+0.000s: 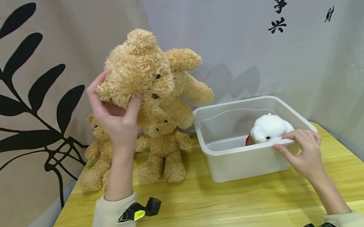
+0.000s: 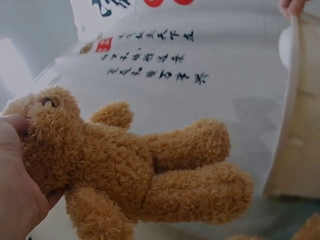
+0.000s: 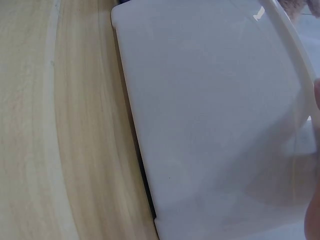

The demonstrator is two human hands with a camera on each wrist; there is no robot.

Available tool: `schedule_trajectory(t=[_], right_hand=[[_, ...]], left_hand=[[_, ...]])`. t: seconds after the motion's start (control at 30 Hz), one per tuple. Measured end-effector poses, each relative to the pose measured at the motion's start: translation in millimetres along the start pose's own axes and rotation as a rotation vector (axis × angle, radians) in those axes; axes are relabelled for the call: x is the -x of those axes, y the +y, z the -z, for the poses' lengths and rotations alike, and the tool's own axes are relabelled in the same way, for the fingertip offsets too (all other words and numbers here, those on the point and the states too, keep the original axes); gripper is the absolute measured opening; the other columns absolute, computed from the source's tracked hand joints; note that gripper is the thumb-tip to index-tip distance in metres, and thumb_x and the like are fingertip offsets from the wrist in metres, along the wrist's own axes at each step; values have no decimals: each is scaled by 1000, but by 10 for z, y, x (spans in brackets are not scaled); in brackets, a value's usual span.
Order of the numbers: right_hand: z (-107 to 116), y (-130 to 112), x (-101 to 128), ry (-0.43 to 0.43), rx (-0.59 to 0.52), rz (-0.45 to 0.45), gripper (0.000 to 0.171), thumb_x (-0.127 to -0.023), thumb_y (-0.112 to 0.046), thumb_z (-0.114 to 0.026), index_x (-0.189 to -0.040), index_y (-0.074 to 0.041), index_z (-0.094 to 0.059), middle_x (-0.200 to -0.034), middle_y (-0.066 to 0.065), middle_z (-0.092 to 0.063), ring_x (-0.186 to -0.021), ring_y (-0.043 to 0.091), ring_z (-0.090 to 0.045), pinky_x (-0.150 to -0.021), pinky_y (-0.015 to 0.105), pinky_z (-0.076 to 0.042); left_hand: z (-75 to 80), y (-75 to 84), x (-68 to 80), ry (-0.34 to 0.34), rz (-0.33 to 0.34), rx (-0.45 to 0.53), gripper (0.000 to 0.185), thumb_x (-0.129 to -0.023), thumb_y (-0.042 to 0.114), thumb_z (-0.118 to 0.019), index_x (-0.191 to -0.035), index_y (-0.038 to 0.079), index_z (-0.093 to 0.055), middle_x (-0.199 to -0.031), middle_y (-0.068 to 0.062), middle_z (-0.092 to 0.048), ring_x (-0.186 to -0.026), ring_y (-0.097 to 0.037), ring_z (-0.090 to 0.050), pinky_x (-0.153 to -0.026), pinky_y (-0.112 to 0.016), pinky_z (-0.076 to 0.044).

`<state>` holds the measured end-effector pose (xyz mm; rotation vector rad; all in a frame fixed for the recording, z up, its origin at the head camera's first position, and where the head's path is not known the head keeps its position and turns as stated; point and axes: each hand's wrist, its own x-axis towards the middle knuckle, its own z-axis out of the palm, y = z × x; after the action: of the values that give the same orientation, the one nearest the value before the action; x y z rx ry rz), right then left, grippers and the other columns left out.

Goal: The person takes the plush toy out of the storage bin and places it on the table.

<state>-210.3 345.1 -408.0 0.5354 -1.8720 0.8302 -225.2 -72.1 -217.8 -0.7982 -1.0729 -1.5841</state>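
Observation:
My left hand grips a curly tan teddy bear by its head, thumb near the face, and holds it up above the table. In the left wrist view the bear's body stretches sideways, legs pointing right. My right hand pinches the near right rim of a light grey plastic bin, thumb outside and fingers over the edge. Inside the bin, by the right fingers, lies a white plush toy with a red patch; its lower part is hidden by the bin's wall.
Two smaller tan teddy bears stand on the wooden table: one bear below the held one, another bear partly behind my left forearm. A printed cloth hangs behind the table.

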Motion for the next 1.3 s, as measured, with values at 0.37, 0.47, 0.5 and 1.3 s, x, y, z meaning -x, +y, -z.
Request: schedule_trajectory(t=[0.37, 0.47, 0.5, 1.3], right_hand=[[-4, 16, 13, 2, -8, 6, 65, -84, -65, -70, -83, 0, -67, -81, 11, -64, -96, -2, -45, -104, 31, -18], [-4, 9, 13, 4, -9, 8, 64, -84, -65, -70, -84, -1, -67, -81, 10, -64, -96, -1, -45, -104, 31, -18], [-4, 7, 13, 5, -8, 7, 64, -84, -65, -70, -84, -1, -67, -81, 10, -64, -95, -1, -45, -104, 30, -18], [-25, 27, 6, 18, 2, 18, 64, -84, -64, -70, -83, 0, -67, -81, 11, -64, -95, -1, -45, -103, 30, -19]], left_hand=[[477, 86, -24, -40, 116, -43, 60, -69, -19, -66, -125, -3, -55, -128, -23, -51, -117, -38, -50, -92, -42, -50], [600, 119, -39, -45, 133, -59, 60, -69, -21, -64, -125, -4, -55, -128, -23, -51, -116, -37, -51, -91, -40, -49], [642, 134, -46, -48, 140, -61, 60, -69, -21, -64, -126, -5, -55, -129, -23, -51, -116, -37, -51, -91, -39, -49], [1771, 360, -152, -310, 390, -323, 63, -73, -23, -52, -135, -8, -53, -123, -15, -56, -96, -21, -54, -72, -17, -51]])
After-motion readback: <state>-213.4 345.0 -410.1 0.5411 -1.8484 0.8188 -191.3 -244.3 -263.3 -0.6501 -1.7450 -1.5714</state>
